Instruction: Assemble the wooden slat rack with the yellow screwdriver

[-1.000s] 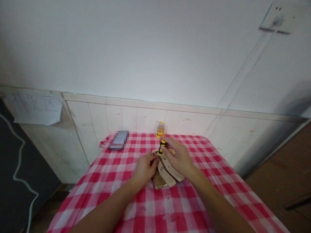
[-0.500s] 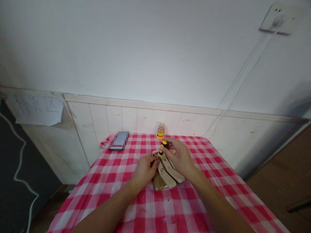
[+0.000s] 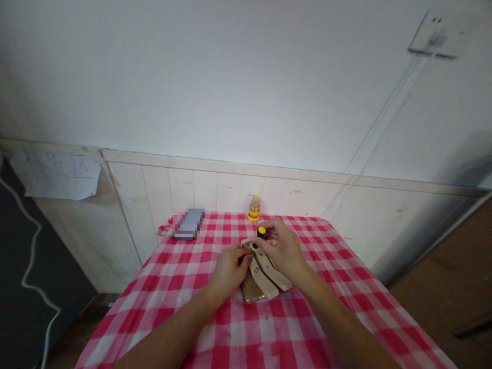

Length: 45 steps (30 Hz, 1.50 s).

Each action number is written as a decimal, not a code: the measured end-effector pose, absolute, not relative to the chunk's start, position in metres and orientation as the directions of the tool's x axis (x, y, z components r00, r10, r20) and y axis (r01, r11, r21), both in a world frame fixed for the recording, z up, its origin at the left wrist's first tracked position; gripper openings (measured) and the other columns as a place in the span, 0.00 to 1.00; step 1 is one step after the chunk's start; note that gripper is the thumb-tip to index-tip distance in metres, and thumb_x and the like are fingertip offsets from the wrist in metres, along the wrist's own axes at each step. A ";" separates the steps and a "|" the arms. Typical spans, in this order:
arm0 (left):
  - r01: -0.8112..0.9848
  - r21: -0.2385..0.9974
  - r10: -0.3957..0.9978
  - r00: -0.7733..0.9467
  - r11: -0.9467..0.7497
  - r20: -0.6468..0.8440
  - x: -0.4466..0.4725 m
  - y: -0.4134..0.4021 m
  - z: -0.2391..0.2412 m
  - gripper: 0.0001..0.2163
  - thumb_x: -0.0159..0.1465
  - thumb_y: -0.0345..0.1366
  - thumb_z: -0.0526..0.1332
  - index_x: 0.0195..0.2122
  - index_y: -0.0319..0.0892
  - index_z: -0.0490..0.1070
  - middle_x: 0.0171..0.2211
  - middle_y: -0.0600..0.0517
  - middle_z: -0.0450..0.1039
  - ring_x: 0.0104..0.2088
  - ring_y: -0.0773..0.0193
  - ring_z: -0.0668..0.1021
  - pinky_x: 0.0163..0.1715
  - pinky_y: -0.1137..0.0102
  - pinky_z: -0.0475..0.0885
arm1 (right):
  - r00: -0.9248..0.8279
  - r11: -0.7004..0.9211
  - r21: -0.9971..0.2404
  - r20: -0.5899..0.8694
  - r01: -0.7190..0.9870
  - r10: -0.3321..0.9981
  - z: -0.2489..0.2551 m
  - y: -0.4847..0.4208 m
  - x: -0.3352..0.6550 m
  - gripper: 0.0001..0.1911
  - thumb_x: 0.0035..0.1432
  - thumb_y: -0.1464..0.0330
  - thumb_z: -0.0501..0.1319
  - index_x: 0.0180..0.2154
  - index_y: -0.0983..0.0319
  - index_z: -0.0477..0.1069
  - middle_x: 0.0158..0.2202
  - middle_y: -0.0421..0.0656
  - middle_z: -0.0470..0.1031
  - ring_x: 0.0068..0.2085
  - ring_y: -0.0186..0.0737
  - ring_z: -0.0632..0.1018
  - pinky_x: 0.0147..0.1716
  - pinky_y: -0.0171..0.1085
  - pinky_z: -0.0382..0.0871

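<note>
My right hand [image 3: 283, 248] is closed on a small yellow-and-black screwdriver [image 3: 261, 233], which stands nearly upright over two curved light-wood pieces [image 3: 263, 282]. Dark screw-like spots show on the wood. At the pieces' far end, by the screwdriver's lower part, my left hand [image 3: 230, 266] has its thumb and forefinger pinched together. Whatever is between those fingertips is too small to tell. Beneath the wood lies a flat brownish, shiny item [image 3: 252, 292], partly covered by the pieces and my left hand. The screwdriver's tip is hidden.
Against the wall at the table's back stands a clear-topped yellow container [image 3: 254, 209]. A phone-like, pixelated device [image 3: 189, 224] lies at the back left. A red-and-white checked cloth [image 3: 238, 338] covers the table. A socket with a plug [image 3: 437, 37] is on the wall at upper right.
My right hand's fingers have shifted round the screwdriver's handle, and its top has moved slightly down and to the right. My left hand and the wooden pieces stay in place.
</note>
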<state>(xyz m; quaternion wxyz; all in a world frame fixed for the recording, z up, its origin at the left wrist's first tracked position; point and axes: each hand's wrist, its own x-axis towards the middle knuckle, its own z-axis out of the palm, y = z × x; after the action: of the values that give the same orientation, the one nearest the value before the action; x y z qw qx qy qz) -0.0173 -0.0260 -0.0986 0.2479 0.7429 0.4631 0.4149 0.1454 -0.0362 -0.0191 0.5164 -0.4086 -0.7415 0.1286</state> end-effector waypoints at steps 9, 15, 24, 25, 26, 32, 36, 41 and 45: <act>0.477 0.751 0.890 0.238 -0.456 0.389 -0.018 -0.026 -0.097 0.13 0.67 0.29 0.57 0.34 0.41 0.83 0.32 0.49 0.80 0.34 0.60 0.80 0.36 0.69 0.70 | -0.180 0.675 -0.564 0.689 0.475 0.702 -0.019 -0.037 0.146 0.10 0.63 0.66 0.66 0.47 0.56 0.79 0.43 0.46 0.84 0.41 0.44 0.84 0.43 0.43 0.80; 0.485 0.746 0.890 0.229 -0.456 0.395 -0.018 -0.026 -0.098 0.13 0.66 0.29 0.57 0.33 0.42 0.82 0.31 0.49 0.79 0.33 0.60 0.79 0.36 0.69 0.70 | -0.246 0.697 -0.523 0.684 0.490 0.687 -0.014 -0.043 0.146 0.19 0.64 0.72 0.61 0.54 0.53 0.78 0.50 0.45 0.83 0.49 0.45 0.83 0.53 0.47 0.77; 0.484 0.745 0.888 0.228 -0.459 0.399 -0.017 -0.027 -0.097 0.13 0.67 0.29 0.57 0.33 0.42 0.83 0.31 0.49 0.79 0.33 0.60 0.79 0.35 0.69 0.70 | -0.169 0.667 -0.535 0.701 0.519 0.693 -0.019 -0.037 0.148 0.12 0.60 0.69 0.67 0.47 0.57 0.78 0.41 0.45 0.82 0.39 0.44 0.82 0.43 0.43 0.79; 0.485 0.745 0.889 0.227 -0.458 0.398 -0.017 -0.027 -0.098 0.14 0.67 0.29 0.57 0.33 0.42 0.83 0.30 0.49 0.79 0.33 0.60 0.80 0.35 0.69 0.70 | -0.163 0.663 -0.537 0.700 0.522 0.696 -0.019 -0.037 0.148 0.12 0.60 0.68 0.68 0.46 0.57 0.78 0.39 0.45 0.82 0.38 0.43 0.82 0.41 0.42 0.78; 0.486 0.745 0.890 0.227 -0.456 0.397 -0.016 -0.027 -0.098 0.14 0.67 0.29 0.57 0.33 0.42 0.83 0.31 0.50 0.79 0.33 0.60 0.80 0.35 0.70 0.70 | -0.160 0.659 -0.540 0.698 0.524 0.698 -0.019 -0.037 0.148 0.11 0.60 0.67 0.68 0.46 0.57 0.77 0.38 0.44 0.81 0.37 0.43 0.81 0.39 0.41 0.78; 0.491 0.744 0.891 0.224 -0.453 0.395 -0.017 -0.027 -0.098 0.13 0.67 0.30 0.57 0.34 0.42 0.83 0.31 0.49 0.79 0.34 0.60 0.80 0.35 0.69 0.70 | -0.143 0.641 -0.549 0.689 0.536 0.710 -0.019 -0.038 0.146 0.09 0.61 0.63 0.69 0.40 0.58 0.74 0.35 0.42 0.79 0.33 0.40 0.80 0.34 0.38 0.75; 0.490 0.742 0.889 0.230 -0.457 0.396 -0.017 -0.027 -0.098 0.13 0.67 0.29 0.57 0.35 0.42 0.83 0.32 0.49 0.80 0.35 0.60 0.81 0.36 0.69 0.71 | -0.139 0.647 -0.548 0.696 0.530 0.704 -0.020 -0.038 0.146 0.09 0.61 0.63 0.69 0.40 0.58 0.73 0.36 0.42 0.78 0.35 0.41 0.80 0.35 0.38 0.76; 0.494 0.739 0.888 0.229 -0.459 0.398 -0.017 -0.027 -0.097 0.13 0.67 0.29 0.57 0.35 0.41 0.83 0.32 0.48 0.80 0.35 0.59 0.81 0.36 0.69 0.71 | -0.176 0.675 -0.543 0.699 0.500 0.693 -0.022 -0.037 0.146 0.09 0.62 0.64 0.68 0.45 0.57 0.75 0.38 0.42 0.80 0.36 0.41 0.82 0.37 0.39 0.78; 0.488 0.740 0.886 0.232 -0.463 0.402 -0.017 -0.028 -0.095 0.13 0.67 0.28 0.57 0.34 0.40 0.83 0.32 0.48 0.80 0.35 0.59 0.81 0.37 0.69 0.71 | -0.203 0.700 -0.524 0.711 0.485 0.673 -0.022 -0.036 0.147 0.12 0.63 0.66 0.67 0.49 0.56 0.77 0.43 0.45 0.82 0.41 0.43 0.83 0.44 0.42 0.79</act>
<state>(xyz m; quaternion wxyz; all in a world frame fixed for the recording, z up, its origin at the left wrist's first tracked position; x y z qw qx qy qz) -0.0173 -0.0276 -0.0954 0.2394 0.7474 0.4594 0.4160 0.1470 -0.0364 -0.0221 0.5071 -0.3761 -0.7699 0.0926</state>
